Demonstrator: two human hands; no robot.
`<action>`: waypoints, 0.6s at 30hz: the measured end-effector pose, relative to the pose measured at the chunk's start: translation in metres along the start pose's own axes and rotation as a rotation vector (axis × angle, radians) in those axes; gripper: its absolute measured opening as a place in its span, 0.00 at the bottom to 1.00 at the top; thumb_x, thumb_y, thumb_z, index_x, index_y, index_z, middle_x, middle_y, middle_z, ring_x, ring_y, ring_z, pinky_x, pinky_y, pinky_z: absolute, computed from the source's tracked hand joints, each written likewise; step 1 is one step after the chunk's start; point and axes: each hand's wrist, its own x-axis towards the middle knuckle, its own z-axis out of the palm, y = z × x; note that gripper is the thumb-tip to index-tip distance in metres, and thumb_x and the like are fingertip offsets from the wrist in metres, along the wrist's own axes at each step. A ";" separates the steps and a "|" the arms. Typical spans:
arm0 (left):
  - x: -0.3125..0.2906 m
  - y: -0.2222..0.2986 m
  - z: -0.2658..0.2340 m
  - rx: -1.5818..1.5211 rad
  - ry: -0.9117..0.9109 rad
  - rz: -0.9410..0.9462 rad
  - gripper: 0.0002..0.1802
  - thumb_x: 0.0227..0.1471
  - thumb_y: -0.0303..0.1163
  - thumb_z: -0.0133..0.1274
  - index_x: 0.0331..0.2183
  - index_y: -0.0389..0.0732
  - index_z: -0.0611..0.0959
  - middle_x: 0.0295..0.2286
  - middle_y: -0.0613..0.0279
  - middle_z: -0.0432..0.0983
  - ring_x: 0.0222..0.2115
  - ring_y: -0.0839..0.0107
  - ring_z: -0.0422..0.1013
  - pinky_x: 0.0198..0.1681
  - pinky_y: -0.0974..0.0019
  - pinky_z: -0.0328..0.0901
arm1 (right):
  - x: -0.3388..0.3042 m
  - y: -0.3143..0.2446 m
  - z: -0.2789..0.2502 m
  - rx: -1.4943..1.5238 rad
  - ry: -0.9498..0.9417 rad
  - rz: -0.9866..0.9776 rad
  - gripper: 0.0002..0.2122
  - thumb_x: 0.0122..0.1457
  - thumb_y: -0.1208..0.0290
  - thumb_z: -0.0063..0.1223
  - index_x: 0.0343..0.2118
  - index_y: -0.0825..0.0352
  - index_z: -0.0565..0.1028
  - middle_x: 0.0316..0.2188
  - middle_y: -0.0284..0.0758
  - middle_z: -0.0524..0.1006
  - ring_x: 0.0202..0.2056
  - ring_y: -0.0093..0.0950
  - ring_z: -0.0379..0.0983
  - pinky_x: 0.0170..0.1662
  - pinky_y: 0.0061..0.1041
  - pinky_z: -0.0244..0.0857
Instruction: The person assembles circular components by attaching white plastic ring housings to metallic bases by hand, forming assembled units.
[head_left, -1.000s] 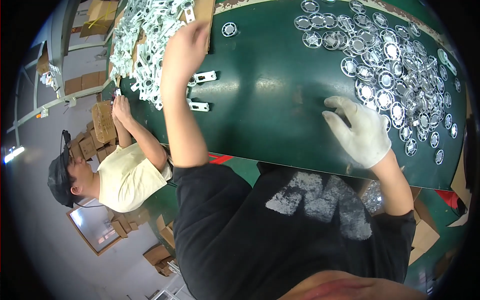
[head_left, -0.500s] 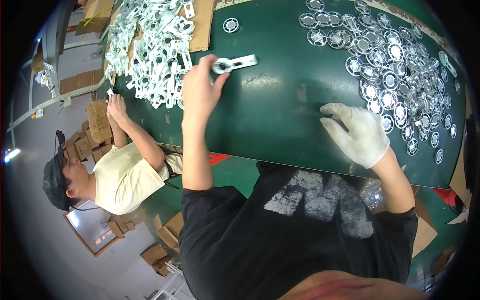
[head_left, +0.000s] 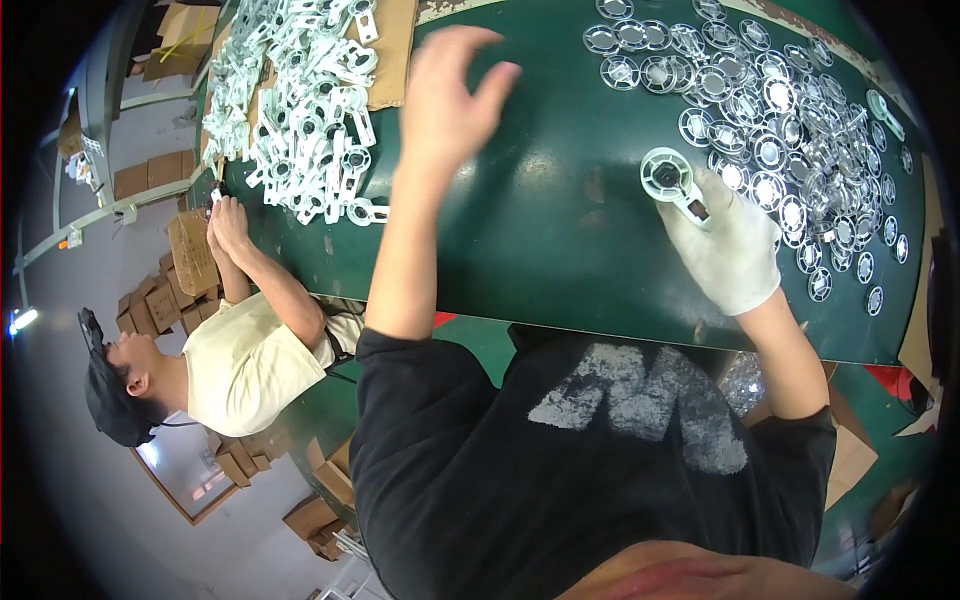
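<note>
My right hand (head_left: 725, 235), in a white glove, is closed on the handle of a pale green plastic part with a ring-shaped head (head_left: 659, 159). That head, dark in its centre, points up and to the left, while the fingers cover much of the handle. Bare and empty, my left hand (head_left: 450, 105) hovers over the far middle of the table, its thumb and fingers apart. To its left lies a heap of similar pale green ringed parts (head_left: 310, 120). Many clear round discs with spoked, shiny centres (head_left: 770, 150) are piled beyond and right of my gloved hand.
The green table (head_left: 540, 240) has a cardboard sheet (head_left: 393, 60) under part of the left heap. One pale green part (head_left: 884, 113) lies at the right beyond the discs. A co-worker (head_left: 250, 355) in a dark cap handles something small at the left edge. Cardboard boxes (head_left: 190, 250) stand behind.
The pale green part has passed from my left hand to my gloved right hand. My left hand has moved slightly right and farther away, covering the spot where a lone disc lay.
</note>
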 end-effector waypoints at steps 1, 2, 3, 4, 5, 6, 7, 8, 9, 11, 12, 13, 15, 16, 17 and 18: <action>0.003 -0.013 -0.002 0.207 0.069 -0.034 0.23 0.50 0.34 0.66 0.48 0.40 0.81 0.40 0.55 0.79 0.43 0.57 0.74 0.48 0.57 0.70 | 0.001 0.001 -0.001 0.001 0.001 0.000 0.13 0.55 0.66 0.65 0.43 0.60 0.78 0.24 0.39 0.81 0.26 0.39 0.81 0.30 0.34 0.74; 0.000 -0.028 0.001 0.326 0.089 -0.088 0.22 0.49 0.36 0.66 0.45 0.41 0.82 0.41 0.54 0.78 0.44 0.49 0.72 0.48 0.54 0.68 | 0.002 0.003 -0.002 0.020 -0.012 0.017 0.13 0.55 0.67 0.65 0.43 0.60 0.79 0.25 0.39 0.81 0.26 0.40 0.81 0.31 0.34 0.75; -0.001 -0.043 0.003 0.329 0.089 -0.085 0.22 0.49 0.36 0.66 0.45 0.41 0.82 0.41 0.54 0.78 0.44 0.49 0.72 0.48 0.54 0.68 | 0.002 0.004 -0.003 0.040 -0.026 0.034 0.13 0.56 0.67 0.64 0.43 0.60 0.79 0.25 0.40 0.81 0.27 0.40 0.81 0.31 0.34 0.75; -0.003 -0.055 0.006 0.284 0.034 -0.097 0.22 0.49 0.37 0.67 0.46 0.41 0.83 0.40 0.54 0.78 0.43 0.50 0.72 0.49 0.53 0.68 | 0.001 0.005 -0.004 0.045 -0.028 0.036 0.13 0.56 0.67 0.64 0.43 0.60 0.79 0.25 0.40 0.81 0.27 0.40 0.81 0.31 0.34 0.75; -0.004 -0.062 0.008 0.233 -0.016 -0.107 0.22 0.49 0.38 0.67 0.46 0.41 0.83 0.40 0.54 0.78 0.43 0.50 0.72 0.49 0.53 0.67 | 0.002 0.004 -0.005 0.062 -0.029 0.049 0.13 0.56 0.67 0.63 0.44 0.60 0.79 0.25 0.40 0.81 0.28 0.40 0.81 0.32 0.34 0.75; -0.007 -0.068 0.010 0.187 -0.014 -0.110 0.22 0.47 0.37 0.68 0.44 0.40 0.84 0.40 0.55 0.79 0.41 0.53 0.74 0.48 0.56 0.70 | 0.001 0.002 -0.008 0.080 -0.032 0.061 0.13 0.56 0.67 0.63 0.44 0.60 0.80 0.26 0.41 0.81 0.29 0.41 0.81 0.33 0.35 0.75; -0.007 -0.062 0.013 0.177 -0.020 -0.106 0.22 0.47 0.37 0.68 0.44 0.40 0.84 0.40 0.55 0.79 0.41 0.53 0.74 0.48 0.56 0.70 | 0.002 0.002 -0.010 0.074 -0.030 0.072 0.13 0.56 0.67 0.63 0.44 0.60 0.80 0.26 0.41 0.81 0.29 0.41 0.81 0.33 0.35 0.75; -0.007 -0.048 0.016 0.037 -0.025 -0.140 0.21 0.47 0.35 0.69 0.43 0.39 0.84 0.40 0.54 0.79 0.40 0.55 0.76 0.46 0.58 0.71 | 0.003 0.003 -0.012 0.045 -0.071 0.106 0.13 0.56 0.66 0.61 0.44 0.60 0.80 0.26 0.42 0.81 0.30 0.42 0.81 0.34 0.36 0.75; -0.009 -0.032 0.018 -0.104 -0.032 -0.177 0.21 0.46 0.34 0.69 0.43 0.39 0.85 0.40 0.54 0.79 0.39 0.56 0.77 0.44 0.60 0.72 | 0.004 0.003 -0.014 0.015 -0.113 0.140 0.13 0.56 0.66 0.59 0.44 0.60 0.80 0.27 0.43 0.81 0.31 0.43 0.81 0.36 0.37 0.75; -0.013 0.000 0.017 -0.172 0.000 0.003 0.24 0.41 0.30 0.72 0.42 0.39 0.85 0.39 0.55 0.79 0.37 0.58 0.78 0.40 0.62 0.73 | 0.010 -0.002 -0.018 0.003 -0.241 0.299 0.14 0.55 0.66 0.54 0.44 0.61 0.80 0.28 0.44 0.81 0.32 0.45 0.80 0.39 0.40 0.75; -0.015 0.018 0.014 -0.204 0.012 0.094 0.25 0.39 0.30 0.73 0.43 0.39 0.85 0.39 0.56 0.80 0.36 0.59 0.78 0.40 0.62 0.73 | 0.008 0.001 -0.017 0.015 -0.254 0.307 0.15 0.54 0.67 0.53 0.45 0.61 0.80 0.28 0.46 0.81 0.32 0.46 0.80 0.40 0.41 0.75; -0.017 0.040 0.009 -0.224 0.003 0.140 0.27 0.35 0.30 0.75 0.42 0.40 0.85 0.39 0.57 0.80 0.37 0.60 0.77 0.40 0.63 0.73 | 0.009 0.001 -0.017 0.047 -0.288 0.291 0.16 0.53 0.67 0.53 0.45 0.61 0.80 0.28 0.46 0.81 0.32 0.47 0.80 0.40 0.41 0.75; -0.019 0.077 0.005 -0.272 -0.069 0.242 0.29 0.34 0.29 0.75 0.43 0.37 0.85 0.40 0.56 0.82 0.37 0.62 0.79 0.41 0.65 0.73 | 0.008 0.000 -0.021 0.058 -0.328 0.257 0.17 0.51 0.67 0.53 0.45 0.61 0.80 0.27 0.47 0.80 0.32 0.48 0.79 0.41 0.43 0.74; -0.020 0.087 0.010 -0.350 -0.056 0.300 0.31 0.31 0.32 0.76 0.42 0.36 0.85 0.40 0.57 0.83 0.38 0.61 0.79 0.41 0.64 0.73 | 0.009 0.000 -0.021 0.046 -0.349 0.250 0.17 0.51 0.67 0.54 0.45 0.61 0.80 0.27 0.47 0.80 0.32 0.48 0.79 0.41 0.43 0.74; -0.022 0.096 0.016 -0.385 -0.067 0.337 0.31 0.32 0.32 0.76 0.43 0.35 0.85 0.40 0.57 0.83 0.38 0.61 0.79 0.42 0.64 0.73 | 0.010 -0.001 -0.022 0.035 -0.371 0.243 0.17 0.51 0.67 0.54 0.45 0.62 0.80 0.27 0.47 0.80 0.32 0.48 0.79 0.41 0.43 0.74; -0.024 0.104 0.021 -0.420 -0.076 0.373 0.32 0.32 0.33 0.75 0.43 0.35 0.85 0.40 0.56 0.84 0.38 0.60 0.79 0.42 0.63 0.72 | 0.009 -0.004 -0.024 0.024 -0.363 0.250 0.17 0.51 0.66 0.54 0.45 0.61 0.81 0.26 0.47 0.80 0.31 0.48 0.80 0.40 0.43 0.74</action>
